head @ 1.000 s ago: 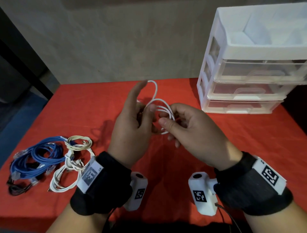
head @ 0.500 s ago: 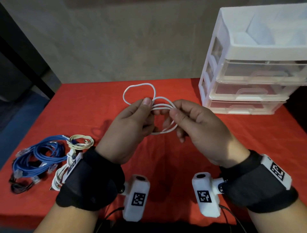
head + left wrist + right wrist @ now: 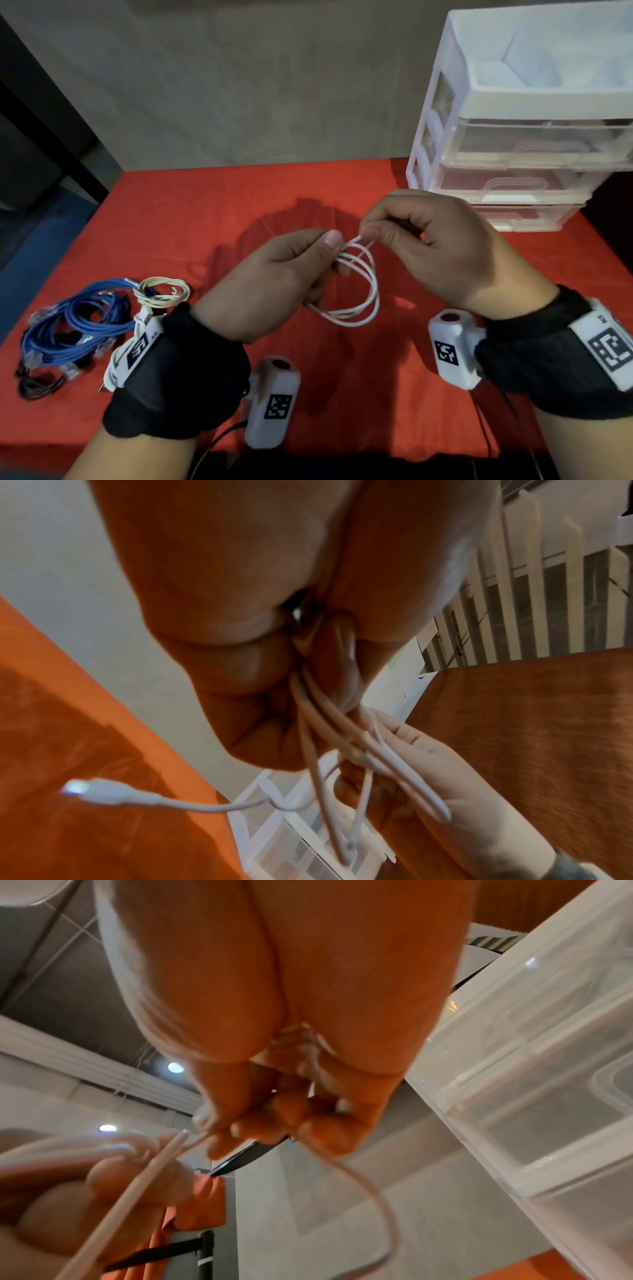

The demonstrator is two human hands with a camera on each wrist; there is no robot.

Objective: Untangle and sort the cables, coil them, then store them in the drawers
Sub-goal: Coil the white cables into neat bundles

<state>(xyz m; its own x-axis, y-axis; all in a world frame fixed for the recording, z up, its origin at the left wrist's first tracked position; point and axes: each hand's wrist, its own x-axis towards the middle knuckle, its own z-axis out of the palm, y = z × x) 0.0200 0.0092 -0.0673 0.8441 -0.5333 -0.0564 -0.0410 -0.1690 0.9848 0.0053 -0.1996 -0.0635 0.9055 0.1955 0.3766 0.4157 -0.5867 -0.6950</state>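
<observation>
I am holding the white cable [image 3: 356,274] in the air above the red tablecloth [image 3: 212,212], between both hands. My left hand [image 3: 270,284] is pinching the gathered loops between thumb and curled fingers, and the coil is hanging below it. My right hand [image 3: 435,246] is pinching 1 strand at the top of the coil with thumb and forefinger. From the left wrist view I am seeing a connector end [image 3: 89,791] dangling free. The blue cables [image 3: 78,318] and a cream cable [image 3: 161,291] are lying at the table's left, well apart. The drawer unit [image 3: 513,144] is sitting at the far right.
</observation>
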